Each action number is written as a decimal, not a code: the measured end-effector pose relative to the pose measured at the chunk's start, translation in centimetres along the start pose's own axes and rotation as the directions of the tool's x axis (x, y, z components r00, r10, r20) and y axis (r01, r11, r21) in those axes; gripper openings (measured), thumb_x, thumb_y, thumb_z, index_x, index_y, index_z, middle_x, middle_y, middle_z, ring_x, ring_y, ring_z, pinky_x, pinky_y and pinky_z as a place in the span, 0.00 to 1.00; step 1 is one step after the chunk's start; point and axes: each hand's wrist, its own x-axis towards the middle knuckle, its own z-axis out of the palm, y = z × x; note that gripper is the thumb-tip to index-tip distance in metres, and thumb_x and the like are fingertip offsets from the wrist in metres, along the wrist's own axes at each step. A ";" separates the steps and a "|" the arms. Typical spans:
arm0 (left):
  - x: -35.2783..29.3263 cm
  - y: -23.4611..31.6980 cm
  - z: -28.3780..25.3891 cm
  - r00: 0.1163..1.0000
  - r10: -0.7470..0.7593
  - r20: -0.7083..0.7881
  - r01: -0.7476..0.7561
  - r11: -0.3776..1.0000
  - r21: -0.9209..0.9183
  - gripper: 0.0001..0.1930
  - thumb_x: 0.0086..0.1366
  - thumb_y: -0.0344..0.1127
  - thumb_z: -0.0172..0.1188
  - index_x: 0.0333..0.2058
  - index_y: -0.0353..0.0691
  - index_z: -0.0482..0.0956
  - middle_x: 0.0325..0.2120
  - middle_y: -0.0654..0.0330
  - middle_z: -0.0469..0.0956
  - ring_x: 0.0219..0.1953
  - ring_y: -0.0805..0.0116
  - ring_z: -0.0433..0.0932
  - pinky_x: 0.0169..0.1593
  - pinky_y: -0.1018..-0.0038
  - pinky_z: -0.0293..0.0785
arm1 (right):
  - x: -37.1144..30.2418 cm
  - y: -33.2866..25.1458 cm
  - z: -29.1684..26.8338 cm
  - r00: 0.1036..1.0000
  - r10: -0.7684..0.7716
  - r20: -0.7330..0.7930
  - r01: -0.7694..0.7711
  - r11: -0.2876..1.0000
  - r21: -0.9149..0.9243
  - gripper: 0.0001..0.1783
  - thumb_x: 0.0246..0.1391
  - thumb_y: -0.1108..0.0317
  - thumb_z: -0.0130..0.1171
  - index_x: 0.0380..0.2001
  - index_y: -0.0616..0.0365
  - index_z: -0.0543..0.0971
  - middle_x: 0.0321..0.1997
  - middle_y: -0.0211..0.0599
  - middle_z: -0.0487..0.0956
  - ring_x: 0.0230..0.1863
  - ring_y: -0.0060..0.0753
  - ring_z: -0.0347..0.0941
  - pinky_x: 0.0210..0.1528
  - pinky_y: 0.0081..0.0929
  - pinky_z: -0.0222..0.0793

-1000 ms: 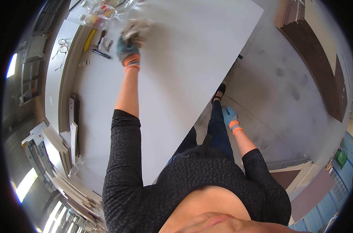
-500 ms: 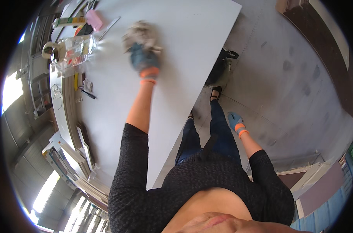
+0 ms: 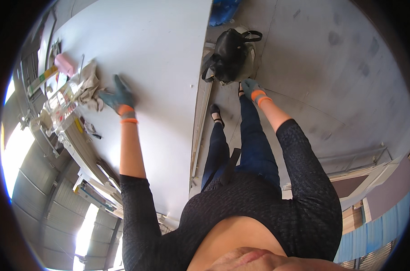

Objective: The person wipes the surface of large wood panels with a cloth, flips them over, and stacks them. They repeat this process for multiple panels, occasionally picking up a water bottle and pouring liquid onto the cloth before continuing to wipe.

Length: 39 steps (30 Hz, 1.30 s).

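Observation:
My left hand (image 3: 120, 95), in a blue-grey glove with an orange cuff, is over the white panel (image 3: 160, 58) with fingers spread and nothing in them. Just left of it a crumpled beige cloth (image 3: 90, 88) lies near the panel's left edge, beside a clear plastic bottle (image 3: 56, 101). A pink object (image 3: 65, 65) and a tube with a green and yellow label (image 3: 42, 80) are farther left. My right hand (image 3: 251, 88), gloved alike, hangs beyond the panel's right edge above the floor, its fingers loosely extended and seemingly holding nothing.
A black bag (image 3: 228, 54) stands by the panel's right edge, with blue plastic (image 3: 224, 11) beyond it. A yellow item (image 3: 78, 125) and small dark tools lie at the left edge. Stacked boards (image 3: 85, 156) are at the left; more panels (image 3: 354, 185) lean at the right.
My left hand has moved left and let go of the cloth, which now lies beside the bottle. My right hand has swung forward and left. The view has shifted, showing the whole bag.

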 end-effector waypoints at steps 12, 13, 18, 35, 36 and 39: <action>-2.5 -0.1 -0.3 0.977 0.196 0.083 -0.196 0.981 -0.008 0.28 0.79 0.48 0.51 0.63 0.27 0.71 0.64 0.44 0.71 0.66 0.50 0.70 0.70 0.61 0.66 | 15.3 -7.3 6.4 0.922 0.360 -0.142 -0.367 0.930 -0.021 0.34 0.57 0.39 0.58 0.50 0.59 0.84 0.56 0.54 0.82 0.59 0.59 0.77 0.57 0.49 0.75; -2.6 -0.5 -0.4 0.980 0.178 0.093 -0.179 0.984 0.002 0.27 0.79 0.47 0.51 0.63 0.28 0.71 0.64 0.44 0.71 0.66 0.50 0.70 0.70 0.61 0.66 | 16.2 -8.4 6.5 0.892 0.435 -0.126 -0.440 0.898 -0.021 0.36 0.55 0.37 0.59 0.51 0.60 0.83 0.56 0.55 0.82 0.59 0.60 0.77 0.57 0.50 0.75; -1.3 2.0 1.0 0.966 0.222 0.134 -0.218 0.975 -0.050 0.26 0.78 0.44 0.51 0.63 0.27 0.70 0.63 0.45 0.73 0.65 0.51 0.71 0.69 0.61 0.67 | 22.4 -3.9 7.5 0.839 0.532 -0.114 -0.515 0.845 0.146 0.38 0.51 0.31 0.64 0.44 0.59 0.86 0.50 0.51 0.85 0.55 0.56 0.81 0.56 0.46 0.76; -1.6 -0.3 -0.1 0.966 0.233 0.112 -0.227 0.972 -0.061 0.26 0.76 0.45 0.55 0.60 0.25 0.73 0.64 0.41 0.70 0.66 0.48 0.69 0.70 0.60 0.64 | 3.3 4.0 -16.1 0.795 0.430 -0.427 0.053 0.652 0.756 0.16 0.60 0.57 0.70 0.26 0.59 0.84 0.28 0.31 0.82 0.29 0.17 0.74 0.27 0.26 0.71; -1.7 -0.2 0.0 0.957 0.288 0.044 -0.289 0.957 0.008 0.25 0.76 0.44 0.57 0.60 0.26 0.74 0.64 0.41 0.70 0.66 0.47 0.69 0.70 0.59 0.64 | 1.6 2.5 -16.3 0.789 0.436 -0.433 0.063 0.643 0.763 0.16 0.60 0.57 0.69 0.27 0.60 0.84 0.28 0.31 0.83 0.29 0.17 0.75 0.28 0.25 0.72; -2.8 1.5 0.0 0.851 0.519 -0.083 -0.501 0.848 0.173 0.24 0.73 0.41 0.60 0.59 0.28 0.75 0.65 0.41 0.70 0.68 0.46 0.68 0.70 0.55 0.64 | -3.9 0.7 -15.5 0.769 0.393 -0.504 0.154 0.651 0.743 0.14 0.63 0.62 0.67 0.30 0.62 0.86 0.31 0.33 0.86 0.31 0.19 0.78 0.34 0.23 0.75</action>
